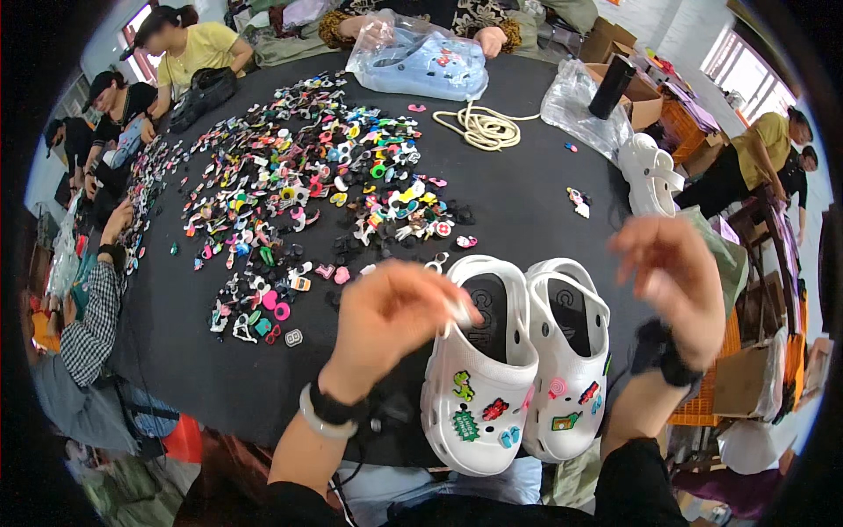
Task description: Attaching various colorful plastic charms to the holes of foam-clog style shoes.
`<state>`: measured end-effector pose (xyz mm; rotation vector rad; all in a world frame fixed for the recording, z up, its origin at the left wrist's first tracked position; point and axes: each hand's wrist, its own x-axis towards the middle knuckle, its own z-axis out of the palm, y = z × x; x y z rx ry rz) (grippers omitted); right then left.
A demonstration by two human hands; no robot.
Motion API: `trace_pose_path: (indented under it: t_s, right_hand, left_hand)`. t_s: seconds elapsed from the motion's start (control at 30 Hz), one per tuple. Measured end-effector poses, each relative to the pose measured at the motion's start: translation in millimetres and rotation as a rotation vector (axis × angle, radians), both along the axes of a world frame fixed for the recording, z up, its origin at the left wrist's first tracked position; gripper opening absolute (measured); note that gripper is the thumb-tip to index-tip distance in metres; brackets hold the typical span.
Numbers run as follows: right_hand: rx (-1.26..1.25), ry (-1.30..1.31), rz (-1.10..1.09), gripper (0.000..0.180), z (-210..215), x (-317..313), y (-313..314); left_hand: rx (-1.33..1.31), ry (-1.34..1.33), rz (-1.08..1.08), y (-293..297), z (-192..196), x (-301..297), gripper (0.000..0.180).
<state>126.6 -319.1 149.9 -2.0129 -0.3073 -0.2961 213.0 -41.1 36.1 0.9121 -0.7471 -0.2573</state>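
A pair of white clogs stands side by side at the table's near edge, the left clog (479,386) and the right clog (569,386), toes toward me. Colourful shoe charms, among them a green dinosaur (463,385), a green spiky one (465,425) and a red one (495,409), sit on their uppers. My left hand (391,312) is over the left clog's opening, fingertips pinched around something small and whitish, too blurred to name. To the right of the right clog, my right hand (672,285) is raised and blurred, its curled fingers apart from the thumb, nothing visible between them.
A wide heap of loose charms (299,167) covers the table's left and middle. Farther off are a bagged blue clog (421,66), a coiled cord (483,129), a black bottle (612,88) and another white clog (648,176). Other people work around the table.
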Motion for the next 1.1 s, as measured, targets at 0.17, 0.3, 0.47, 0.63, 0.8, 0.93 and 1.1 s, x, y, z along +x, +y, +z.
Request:
trace_pose_path:
  t_s: [0.17, 0.3, 0.47, 0.63, 0.8, 0.93, 1.1]
  right_hand:
    - [-0.377, -0.224, 0.288, 0.039, 0, -38, 62]
    - [-0.321, -0.253, 0.341, 0.031, -8, -25, 62]
    - [-0.28, -0.216, 0.387, 0.025, -16, -24, 57]
    - [-0.12, -0.127, 0.455, 0.015, -8, -12, 13]
    - [0.286, 0.099, -0.29, 0.022, -68, 30, -102]
    - [0.094, 0.526, -0.157, 0.016, -129, 64, -122]
    - [0.043, 0.59, -0.114, 0.02, -139, 70, -124]
  left_hand:
    - [-0.013, -0.179, -0.14, -4, 24, -43, 0.017]
    - [0.076, -0.22, -0.144, -9, 19, -47, 0.021]
    - [0.1, -0.164, -0.13, -15, 17, -50, 0.017]
    - [0.226, -0.202, -0.041, -3, 22, -41, 0.026]
    - [0.389, 0.111, 0.295, 9, -5, 22, 0.02]
    - [0.572, 0.177, 0.378, 32, -33, 54, 0.021]
    - [0.586, 0.202, 0.355, 26, -41, 58, 0.022]
